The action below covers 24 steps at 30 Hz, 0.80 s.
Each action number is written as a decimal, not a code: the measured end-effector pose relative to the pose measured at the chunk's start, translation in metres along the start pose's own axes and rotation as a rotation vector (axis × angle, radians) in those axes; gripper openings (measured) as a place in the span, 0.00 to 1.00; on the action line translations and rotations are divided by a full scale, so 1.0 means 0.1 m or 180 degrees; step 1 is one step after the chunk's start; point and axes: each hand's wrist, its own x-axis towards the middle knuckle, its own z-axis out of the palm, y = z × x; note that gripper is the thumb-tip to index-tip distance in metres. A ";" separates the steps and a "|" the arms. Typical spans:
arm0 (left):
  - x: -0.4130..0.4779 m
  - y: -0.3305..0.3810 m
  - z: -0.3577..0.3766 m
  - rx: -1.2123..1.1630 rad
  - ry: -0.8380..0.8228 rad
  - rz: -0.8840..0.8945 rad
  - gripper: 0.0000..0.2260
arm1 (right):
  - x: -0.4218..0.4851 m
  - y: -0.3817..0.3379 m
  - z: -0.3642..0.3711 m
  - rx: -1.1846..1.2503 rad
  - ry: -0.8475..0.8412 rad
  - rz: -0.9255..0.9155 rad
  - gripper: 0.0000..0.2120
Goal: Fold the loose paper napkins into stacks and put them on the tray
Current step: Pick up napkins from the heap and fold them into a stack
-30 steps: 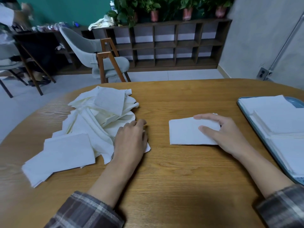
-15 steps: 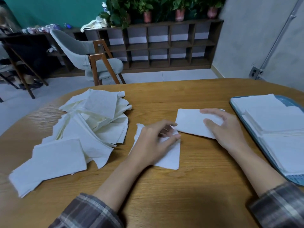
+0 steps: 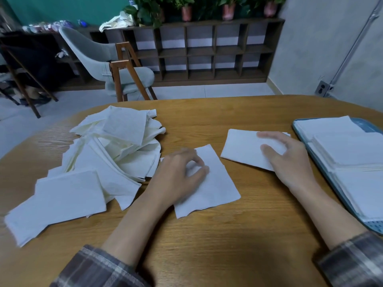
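As fingers (image 3: 196, 158) pinch it, white napkin (image 3: 215, 189) (square), lying flat

Grey chair (image 3: 89, 50), cubby shelf (image 3: 207, 51), potted plants (image 3: 228, 11).
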 end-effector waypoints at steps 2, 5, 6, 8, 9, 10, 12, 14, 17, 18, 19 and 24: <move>-0.02 0.03 0.00 0.0024 -0.0219 0.0045 0.09 | -0.01 -0.01 -0.01 0.0074 0.0059 -0.0003 0.17; -0.02 0.03 0.02 0.0026 -0.0238 0.0085 0.06 | -0.03 -0.07 -0.02 0.0153 0.0016 -0.0038 0.19; -0.02 0.03 0.03 -0.0016 -0.0206 0.0092 0.04 | -0.04 -0.09 -0.01 0.0171 0.0011 -0.0061 0.19; -0.03 0.05 0.03 -0.0130 -0.0182 0.0138 0.03 | -0.06 -0.13 -0.01 0.0223 -0.0010 -0.0146 0.18; -0.03 0.06 0.03 -0.0219 -0.0171 0.0192 0.02 | -0.07 -0.15 -0.01 0.0266 -0.0051 -0.0195 0.18; -0.03 0.08 0.02 -0.0321 -0.0159 0.0262 0.02 | -0.08 -0.17 -0.01 0.0302 -0.0113 -0.0234 0.18; -0.05 0.14 -0.02 -0.0567 -0.0183 0.0338 0.01 | -0.10 -0.20 -0.01 0.0338 -0.0314 -0.0308 0.15; -0.06 0.20 -0.05 -0.0817 -0.0235 0.0308 0.01 | -0.12 -0.24 0.01 0.0387 -0.0578 -0.0377 0.12; -0.06 0.23 -0.06 -0.1247 -0.0288 0.0095 0.01 | -0.16 -0.29 0.02 0.0435 -0.0945 -0.0414 0.11; -0.06 0.23 -0.06 -0.1431 -0.0304 -0.0007 0.01 | -0.16 -0.29 0.03 0.0483 -0.1008 -0.0396 0.12; -0.05 0.23 -0.06 -0.1597 -0.0315 -0.0088 0.02 | -0.16 -0.29 0.02 0.0549 -0.1024 -0.0369 0.14; -0.05 0.25 -0.10 -0.2344 -0.0325 -0.0317 0.04 | -0.14 -0.30 0.01 0.0610 -0.0968 -0.0214 0.25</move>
